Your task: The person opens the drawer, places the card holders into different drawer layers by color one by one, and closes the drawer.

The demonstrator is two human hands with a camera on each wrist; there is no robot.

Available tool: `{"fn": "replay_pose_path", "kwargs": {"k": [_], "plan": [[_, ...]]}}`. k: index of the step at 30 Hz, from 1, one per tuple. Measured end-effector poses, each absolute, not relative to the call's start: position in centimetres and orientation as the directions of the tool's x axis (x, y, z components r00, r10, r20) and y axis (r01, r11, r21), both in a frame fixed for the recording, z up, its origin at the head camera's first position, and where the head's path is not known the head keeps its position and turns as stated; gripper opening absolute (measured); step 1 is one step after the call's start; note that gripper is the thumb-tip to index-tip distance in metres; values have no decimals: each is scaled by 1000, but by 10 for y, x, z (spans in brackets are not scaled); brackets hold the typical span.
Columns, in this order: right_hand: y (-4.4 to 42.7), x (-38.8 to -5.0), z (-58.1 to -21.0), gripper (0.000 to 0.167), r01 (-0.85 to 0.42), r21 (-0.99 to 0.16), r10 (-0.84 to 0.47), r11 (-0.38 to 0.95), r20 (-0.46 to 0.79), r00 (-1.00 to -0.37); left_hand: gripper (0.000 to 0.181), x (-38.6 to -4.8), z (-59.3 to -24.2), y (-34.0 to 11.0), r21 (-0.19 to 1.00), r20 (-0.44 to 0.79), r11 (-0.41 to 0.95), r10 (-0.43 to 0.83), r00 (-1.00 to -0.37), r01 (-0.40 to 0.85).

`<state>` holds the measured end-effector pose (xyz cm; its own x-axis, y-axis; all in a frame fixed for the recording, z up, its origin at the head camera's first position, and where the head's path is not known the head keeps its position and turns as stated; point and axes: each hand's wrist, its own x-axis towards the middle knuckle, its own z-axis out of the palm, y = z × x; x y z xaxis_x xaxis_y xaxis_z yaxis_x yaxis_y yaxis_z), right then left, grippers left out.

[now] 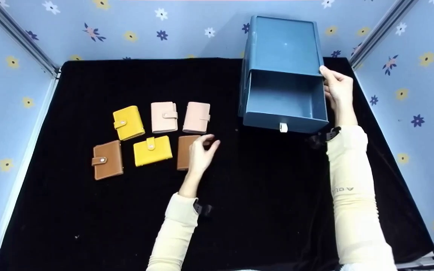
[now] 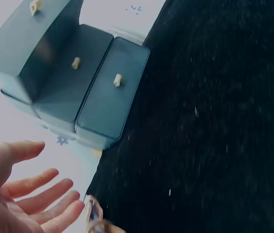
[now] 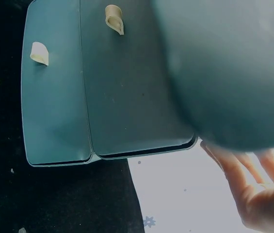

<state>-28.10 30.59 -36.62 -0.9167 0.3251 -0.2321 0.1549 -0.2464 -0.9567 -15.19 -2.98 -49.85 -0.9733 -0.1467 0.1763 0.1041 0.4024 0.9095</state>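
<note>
My left hand (image 1: 200,156) is over the right side of a brown snap wallet (image 1: 184,150), covering part of it; the left wrist view shows this hand (image 2: 35,194) with fingers apart and nothing in them. At the right stands a blue drawer cabinet (image 1: 286,45), its top drawer (image 1: 266,119) pulled out and bare inside. My right hand (image 1: 339,90) touches the cabinet's right side, thumb at the top front corner. In the right wrist view the extended fingers of that hand (image 3: 258,189) are partly hidden behind the drawer.
Left of the cabinet lie two pink wallets (image 1: 160,120), two yellow wallets (image 1: 153,152) and another brown wallet (image 1: 109,160) on a black cloth (image 1: 258,210). Two closed lower drawers (image 2: 112,92) show in the left wrist view. Flower-patterned walls (image 1: 187,22) surround the table.
</note>
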Motion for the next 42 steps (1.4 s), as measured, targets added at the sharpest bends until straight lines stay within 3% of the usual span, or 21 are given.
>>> {"fn": "replay_pose_path", "kwargs": {"k": [16,30,42], "plan": [[304,-281,-366,20,161,-956,329,-246,-239,-914,55,-142,-510,-58,722,133,683,-290,-948,-107],[306,-282,-368,22,170,-954,325,-247,-247,-913,86,-139,-515,-62,674,-50,688,-319,-946,-268],[305,-281,-366,22,171,-954,333,-245,-248,-910,92,-136,-522,-61,625,-37,725,-343,-938,-290]]}}
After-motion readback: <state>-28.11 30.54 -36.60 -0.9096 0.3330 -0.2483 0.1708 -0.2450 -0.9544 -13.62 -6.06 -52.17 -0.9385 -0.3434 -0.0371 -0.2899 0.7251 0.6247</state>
